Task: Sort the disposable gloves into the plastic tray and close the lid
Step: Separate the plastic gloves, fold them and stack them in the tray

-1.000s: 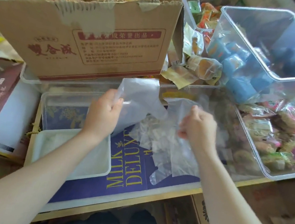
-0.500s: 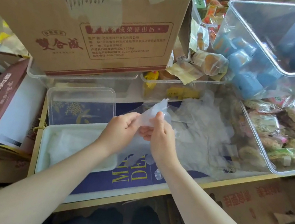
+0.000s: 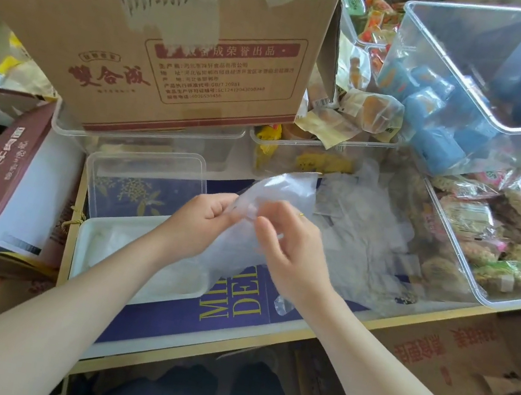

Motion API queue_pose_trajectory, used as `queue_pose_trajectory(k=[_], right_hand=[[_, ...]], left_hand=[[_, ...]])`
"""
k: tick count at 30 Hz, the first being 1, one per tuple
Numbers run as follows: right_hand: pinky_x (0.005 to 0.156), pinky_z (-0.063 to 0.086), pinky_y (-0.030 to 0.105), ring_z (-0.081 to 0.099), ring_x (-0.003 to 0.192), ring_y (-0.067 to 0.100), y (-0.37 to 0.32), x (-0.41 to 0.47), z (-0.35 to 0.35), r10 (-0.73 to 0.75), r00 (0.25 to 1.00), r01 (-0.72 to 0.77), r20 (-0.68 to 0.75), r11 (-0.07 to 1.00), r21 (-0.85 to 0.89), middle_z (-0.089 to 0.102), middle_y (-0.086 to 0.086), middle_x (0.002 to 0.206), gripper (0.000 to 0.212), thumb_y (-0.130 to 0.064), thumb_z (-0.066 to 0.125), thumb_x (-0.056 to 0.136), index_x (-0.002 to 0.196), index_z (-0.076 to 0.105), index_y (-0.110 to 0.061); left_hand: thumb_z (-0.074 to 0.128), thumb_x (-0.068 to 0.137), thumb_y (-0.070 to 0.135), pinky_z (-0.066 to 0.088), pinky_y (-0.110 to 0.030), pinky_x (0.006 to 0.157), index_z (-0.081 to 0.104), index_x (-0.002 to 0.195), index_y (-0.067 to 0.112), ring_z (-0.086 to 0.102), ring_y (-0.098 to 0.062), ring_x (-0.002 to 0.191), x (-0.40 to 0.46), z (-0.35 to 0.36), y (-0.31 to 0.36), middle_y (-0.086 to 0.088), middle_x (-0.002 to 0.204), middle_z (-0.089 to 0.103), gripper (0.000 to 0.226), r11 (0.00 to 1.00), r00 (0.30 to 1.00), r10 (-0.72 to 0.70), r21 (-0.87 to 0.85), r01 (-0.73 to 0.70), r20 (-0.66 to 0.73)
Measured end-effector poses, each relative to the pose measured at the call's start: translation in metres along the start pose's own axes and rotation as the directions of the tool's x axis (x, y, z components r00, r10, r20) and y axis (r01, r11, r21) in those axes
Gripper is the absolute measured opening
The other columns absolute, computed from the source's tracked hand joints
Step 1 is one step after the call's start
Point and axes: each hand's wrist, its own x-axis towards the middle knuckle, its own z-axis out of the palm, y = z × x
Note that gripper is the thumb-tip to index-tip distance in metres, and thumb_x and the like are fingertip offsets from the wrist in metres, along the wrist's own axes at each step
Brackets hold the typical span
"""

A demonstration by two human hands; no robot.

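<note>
Step in hand, as I judge it: folding or bunching one glove before it goes into the tray. Lid not yet on.

Left hand: fingers curled, pinching the glove at its near edge, thumb side toward the right hand. Right hand: fingers loosely bent over the film, thumb and forefinger tips meeting it just beside the left fingertips. It looks like a pinch, though the film hides the exact contact. A thin ring shows on one right finger.

Glove: clear film, held between both hands, its upper part standing up beyond the fingertips, the rest draping down under the right palm.

Tray: white, open, just left of and below the left wrist, the forearm crossing over it. Pale film already lies inside; how many gloves, I cannot tell.

Lid: clear, lying flat beyond the tray, up and left of the left knuckles.

Pile of loose gloves: right of the right hand, beyond its knuckles, spread flat.

Next move, my guess: compact the film so it stays flat, then carry it left and down into the tray. The film is light and springy, likely to unfold or cling to the fingers, so a press with the fingertips on release would help. Much of the pile remains, so the lid comes later.
</note>
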Motion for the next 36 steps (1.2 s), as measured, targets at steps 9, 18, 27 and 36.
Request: queue_pose_trajectory(k=[9, 18, 27, 36], right_hand=[[0.096, 0.025, 0.037, 0.041, 0.112, 0.023, 0.010, 0.036, -0.024, -0.435, 0.893, 0.436, 0.118, 0.767, -0.471, 0.063, 0.004, 0.107, 0.028, -0.028, 0.052, 0.085, 0.111, 0.059, -0.017], [0.076, 0.028, 0.027, 0.044, 0.064, 0.014, 0.001, 0.040, -0.037, -0.392, 0.903, 0.428, 0.174, 0.847, -0.316, 0.045, -0.015, 0.061, 0.026, -0.040, 0.057, 0.080, 0.074, 0.066, -0.016], [0.088, 0.025, 0.031, 0.039, 0.078, 0.016, -0.012, 0.051, -0.054, 0.197, 0.861, 0.091, 0.469, 0.847, -0.523, 0.046, -0.007, 0.060, 0.034, -0.046, 0.066, 0.079, 0.066, 0.057, -0.016], [0.092, 0.034, 0.033, 0.053, 0.092, 0.012, -0.023, 0.042, -0.052, 0.117, 0.886, 0.006, 0.449, 0.964, -0.265, 0.063, -0.009, 0.089, 0.017, -0.033, 0.063, 0.084, 0.098, 0.064, -0.023]], left_hand=[[0.056, 0.081, 0.059, 0.038, -0.008, 0.066, 0.068, 0.098, 0.012, 0.052, 0.000, 0.074, 0.006, -0.018, 0.011, 0.012, 0.081, 0.061, 0.051, 0.991, 0.967, -0.083, -0.086, 0.107, 0.240], [0.058, 0.089, 0.033, 0.037, -0.032, 0.095, 0.067, 0.108, 0.006, 0.058, -0.019, 0.100, 0.005, -0.026, 0.012, -0.001, 0.108, 0.069, 0.034, 0.988, 0.953, -0.141, -0.019, 0.151, 0.267], [0.058, 0.088, 0.024, 0.046, -0.013, 0.071, 0.061, 0.105, 0.013, 0.062, 0.000, 0.075, 0.005, -0.017, 0.024, 0.014, 0.082, 0.070, 0.020, 0.982, 0.921, -0.138, -0.069, 0.174, 0.365], [0.053, 0.095, 0.016, 0.046, -0.025, 0.088, 0.061, 0.112, 0.022, 0.063, -0.010, 0.095, 0.003, -0.017, 0.024, -0.002, 0.101, 0.069, 0.020, 0.985, 0.936, -0.174, 0.045, 0.168, 0.305]])
